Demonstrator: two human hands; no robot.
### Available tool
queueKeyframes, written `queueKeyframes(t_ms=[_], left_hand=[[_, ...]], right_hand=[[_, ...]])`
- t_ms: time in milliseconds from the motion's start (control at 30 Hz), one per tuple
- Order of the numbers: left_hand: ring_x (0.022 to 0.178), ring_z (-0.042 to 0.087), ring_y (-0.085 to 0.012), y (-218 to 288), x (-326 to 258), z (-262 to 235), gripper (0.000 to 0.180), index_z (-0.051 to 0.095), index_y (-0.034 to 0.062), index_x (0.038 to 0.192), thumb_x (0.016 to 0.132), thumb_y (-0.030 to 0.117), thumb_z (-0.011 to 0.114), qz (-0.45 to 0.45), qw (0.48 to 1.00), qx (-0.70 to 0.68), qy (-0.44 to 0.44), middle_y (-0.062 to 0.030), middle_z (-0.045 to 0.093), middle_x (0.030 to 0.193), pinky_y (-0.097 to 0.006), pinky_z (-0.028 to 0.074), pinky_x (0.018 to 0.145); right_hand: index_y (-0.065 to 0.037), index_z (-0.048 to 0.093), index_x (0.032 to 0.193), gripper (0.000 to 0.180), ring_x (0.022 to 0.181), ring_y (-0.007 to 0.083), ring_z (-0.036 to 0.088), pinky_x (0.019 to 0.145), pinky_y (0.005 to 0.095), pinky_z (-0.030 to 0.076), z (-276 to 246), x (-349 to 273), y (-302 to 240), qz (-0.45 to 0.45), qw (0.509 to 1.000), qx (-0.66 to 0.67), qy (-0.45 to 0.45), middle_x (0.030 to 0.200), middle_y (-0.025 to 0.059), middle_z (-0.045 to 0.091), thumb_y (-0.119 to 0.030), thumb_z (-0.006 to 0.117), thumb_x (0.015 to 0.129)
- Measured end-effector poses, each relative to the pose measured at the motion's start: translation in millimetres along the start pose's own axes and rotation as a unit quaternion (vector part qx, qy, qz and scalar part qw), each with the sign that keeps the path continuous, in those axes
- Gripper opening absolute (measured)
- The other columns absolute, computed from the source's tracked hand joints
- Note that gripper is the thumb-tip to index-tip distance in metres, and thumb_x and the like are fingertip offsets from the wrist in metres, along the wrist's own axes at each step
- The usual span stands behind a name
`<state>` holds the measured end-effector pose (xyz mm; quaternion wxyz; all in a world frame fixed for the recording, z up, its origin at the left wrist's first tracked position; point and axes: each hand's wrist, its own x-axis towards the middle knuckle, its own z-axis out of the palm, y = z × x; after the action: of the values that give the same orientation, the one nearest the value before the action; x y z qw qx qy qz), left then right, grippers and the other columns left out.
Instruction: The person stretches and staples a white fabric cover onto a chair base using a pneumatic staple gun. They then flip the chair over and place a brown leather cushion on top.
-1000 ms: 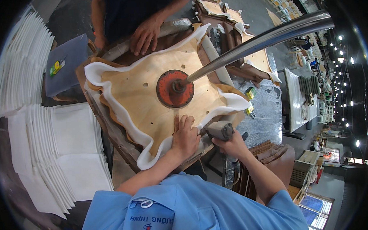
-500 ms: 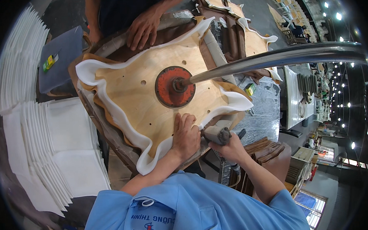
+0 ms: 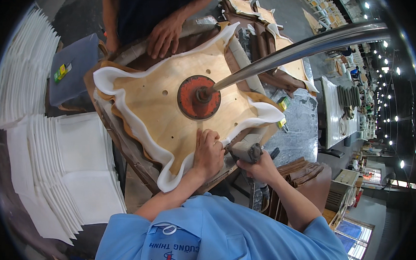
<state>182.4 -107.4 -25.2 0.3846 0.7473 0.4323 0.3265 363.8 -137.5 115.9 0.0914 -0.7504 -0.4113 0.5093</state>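
The panel [image 3: 156,104] lies face up in front of the person, with the red disc [image 3: 187,96] bearing on its middle. It looks stiff and fairly light; 2 opposite edges should give the best hold. Its smooth wood may be slippery. The white foam [image 3: 167,182] around it looks soft and easily torn; hold with flat fingers, not nails.

The left hand [image 3: 210,153] is at the near edge, fingers bent; whether they pinch the foam cannot be told. The right hand [image 3: 260,167] clenches the grip of the tool [image 3: 246,151], just beside the left hand. The tool appears rigid and dense; its grip is the holding point.

The pole [image 3: 279,58] extends rightward from the disc. 1 co-worker's hand [image 3: 166,35] rests beyond the far edge. White sheets [image 3: 92,195] stand at left.
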Motion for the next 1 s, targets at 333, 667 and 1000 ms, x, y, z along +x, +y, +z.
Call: queueKeyframes(t_ms=[333, 667, 1000], left_hand=[[0.125, 0.050, -0.0382, 0, -1, 3, 0.011, 0.066, 0.0014, 0.086, 0.083, 0.006, 0.076, -0.005, 0.999, -0.042, 0.034, -0.0156, 0.054, 0.119, -0.068, 0.022, 0.125], [0.121, 0.049, -0.0380, -2, -2, -10, 0.010, 0.067, 0.0032, 0.081, 0.081, 0.005, 0.077, 0.021, 0.999, 0.008, 0.026, -0.0143, 0.054, 0.115, -0.067, 0.028, 0.120], [0.116, 0.052, -0.0365, -7, 1, -2, 0.011, 0.064, 0.0034, 0.082, 0.080, 0.005, 0.075, 0.026, 0.998, -0.013, 0.051, -0.0130, 0.054, 0.111, -0.067, 0.029, 0.120]], right_hand=[[-0.003, 0.073, 0.125, 0.037, 0.064, 0.0135, 0.066, 0.061, 0.0330, 0.054, 8, 8, -6, 0.006, 1.000, -0.003, -0.005, 0.086, 0.0064, 0.073, -0.018, 0.084, 0.093], [-0.002, 0.073, 0.123, 0.035, 0.064, 0.0132, 0.067, 0.060, 0.0330, 0.054, 6, 4, 0, 0.006, 1.000, 0.009, 0.013, 0.087, 0.0067, 0.073, -0.019, 0.083, 0.094], [-0.002, 0.072, 0.124, 0.037, 0.066, 0.0121, 0.066, 0.062, 0.0324, 0.054, 15, -2, 6, 0.016, 0.999, 0.031, 0.003, 0.086, 0.0052, 0.073, -0.018, 0.084, 0.094]])
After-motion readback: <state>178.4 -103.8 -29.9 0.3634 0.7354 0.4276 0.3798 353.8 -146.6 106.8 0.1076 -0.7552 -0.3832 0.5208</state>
